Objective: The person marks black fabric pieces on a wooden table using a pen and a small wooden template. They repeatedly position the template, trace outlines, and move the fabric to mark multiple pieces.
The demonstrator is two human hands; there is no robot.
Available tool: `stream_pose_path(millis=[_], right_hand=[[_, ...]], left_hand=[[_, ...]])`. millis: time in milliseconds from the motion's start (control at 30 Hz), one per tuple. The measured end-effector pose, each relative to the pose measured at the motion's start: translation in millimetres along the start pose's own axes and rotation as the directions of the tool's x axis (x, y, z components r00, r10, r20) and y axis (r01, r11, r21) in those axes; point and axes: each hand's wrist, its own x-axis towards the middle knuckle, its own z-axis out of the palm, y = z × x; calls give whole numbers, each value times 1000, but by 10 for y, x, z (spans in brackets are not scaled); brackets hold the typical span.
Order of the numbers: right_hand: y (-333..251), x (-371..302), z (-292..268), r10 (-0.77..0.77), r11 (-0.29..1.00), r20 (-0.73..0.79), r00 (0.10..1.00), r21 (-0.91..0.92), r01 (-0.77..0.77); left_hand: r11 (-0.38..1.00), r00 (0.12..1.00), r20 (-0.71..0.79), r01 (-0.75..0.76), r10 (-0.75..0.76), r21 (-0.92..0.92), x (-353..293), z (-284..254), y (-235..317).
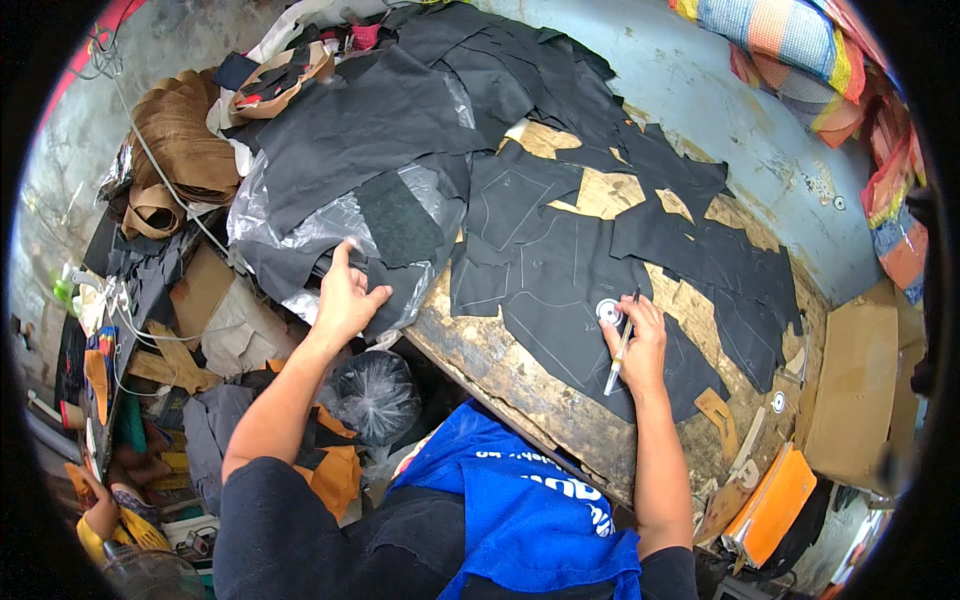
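My right hand (642, 340) is closed on a slim clear-bodied pen (617, 366), over a black leather-like sheet (560, 275) marked with pale outlines. A white disc with a dark ring (608, 311) sits right at its fingertips; whether they touch it I cannot tell. My left hand (348, 298) rests at the near edge of a pile of black sheets (370, 130) on the left, index finger stretched forward and thumb apart. Clear plastic (325, 225) shows between the layers there, beside a rough dark patch (400, 220). What lies under the left fingers is partly hidden.
The worn wooden table (500, 375) shows between the cut sheets. Brown rolled material (180, 140) stands at the far left. A cardboard box (860, 380) and an orange folder (775, 505) are on the right. A black plastic bag (370, 395) sits below the table's left edge.
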Motion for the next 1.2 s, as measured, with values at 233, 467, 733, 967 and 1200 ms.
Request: stream_pose_path(millis=[233, 467, 733, 967, 1200], right_hand=[[-454, -129, -46, 69, 967, 63, 996, 241, -82], [-1404, -482, 88, -116, 102, 749, 652, 662, -742], [-1432, -311, -321, 84, -182, 656, 750, 750, -636], [-1228, -213, -892, 116, 182, 338, 934, 917, -354], [-1183, -370, -1076, 231, 236, 306, 924, 903, -358]], left_hand=[[279, 890, 450, 452, -76, -847, -781, 55, 24], [197, 743, 638, 607, 201, -770, -1284, 551, 243], [867, 665, 577, -240, 474, -436, -1341, 434, 604], [566, 644, 202, -428, 738, -704, -1077, 490, 770], [384, 282, 293, -835, 914, -394, -855, 449, 745]])
